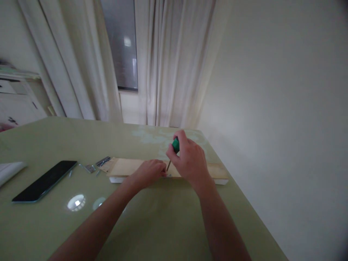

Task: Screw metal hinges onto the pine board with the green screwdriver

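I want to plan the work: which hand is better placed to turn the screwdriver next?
Probably the right hand: it grips the screwdriver, while the left hand rests on the board, near the shaft.

Wooden board (126, 166), glossy tabletop (152, 224)

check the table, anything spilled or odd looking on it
Pale, uneven patches show on the far part of the green tabletop, beyond the board. They look odd against the plainer green around them; whether residue, wear or reflection, I cannot tell. Loose metal pieces lie scattered near the board's left end.
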The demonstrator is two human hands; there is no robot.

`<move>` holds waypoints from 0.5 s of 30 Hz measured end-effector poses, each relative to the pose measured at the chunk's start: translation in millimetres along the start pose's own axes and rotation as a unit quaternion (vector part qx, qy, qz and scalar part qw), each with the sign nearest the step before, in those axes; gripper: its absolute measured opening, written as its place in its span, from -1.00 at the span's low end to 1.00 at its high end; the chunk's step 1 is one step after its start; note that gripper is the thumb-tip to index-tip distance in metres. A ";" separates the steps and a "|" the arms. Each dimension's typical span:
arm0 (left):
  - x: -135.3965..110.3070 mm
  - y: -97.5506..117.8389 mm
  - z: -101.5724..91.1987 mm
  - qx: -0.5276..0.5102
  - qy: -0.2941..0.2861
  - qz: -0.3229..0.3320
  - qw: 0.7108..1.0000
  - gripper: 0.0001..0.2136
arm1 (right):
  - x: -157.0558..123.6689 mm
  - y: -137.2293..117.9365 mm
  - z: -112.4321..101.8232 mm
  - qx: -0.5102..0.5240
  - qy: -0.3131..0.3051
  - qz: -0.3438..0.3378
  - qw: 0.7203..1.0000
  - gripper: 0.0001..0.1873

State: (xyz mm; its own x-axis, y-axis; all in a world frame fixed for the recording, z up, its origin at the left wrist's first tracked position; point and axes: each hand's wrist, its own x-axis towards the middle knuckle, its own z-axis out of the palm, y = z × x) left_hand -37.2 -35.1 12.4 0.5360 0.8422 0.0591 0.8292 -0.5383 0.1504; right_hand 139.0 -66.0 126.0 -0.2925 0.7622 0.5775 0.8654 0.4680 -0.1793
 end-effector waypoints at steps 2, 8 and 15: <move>-2.9 4.2 -1.1 0.016 0.007 -0.018 1.000 -0.89 | 0.8 7.9 -5.4 0.003 0.020 0.014 1.000 -0.79; -12.1 1.8 -7.8 0.078 0.000 0.061 0.995 -0.90 | 4.6 26.6 -10.3 0.000 -0.007 0.021 1.000 -0.79; -4.0 -4.3 -21.4 0.199 -0.031 0.154 0.967 -0.89 | 9.0 27.7 -1.9 -0.015 -0.051 0.024 0.998 -0.75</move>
State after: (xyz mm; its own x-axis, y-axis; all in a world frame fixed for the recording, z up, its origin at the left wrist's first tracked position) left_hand -46.3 -35.5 32.7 0.7662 0.6423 -0.0210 0.6167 -0.7440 -0.2572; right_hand 161.1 -47.1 127.8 -0.2896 0.8258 0.4839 0.8903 0.4180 -0.1805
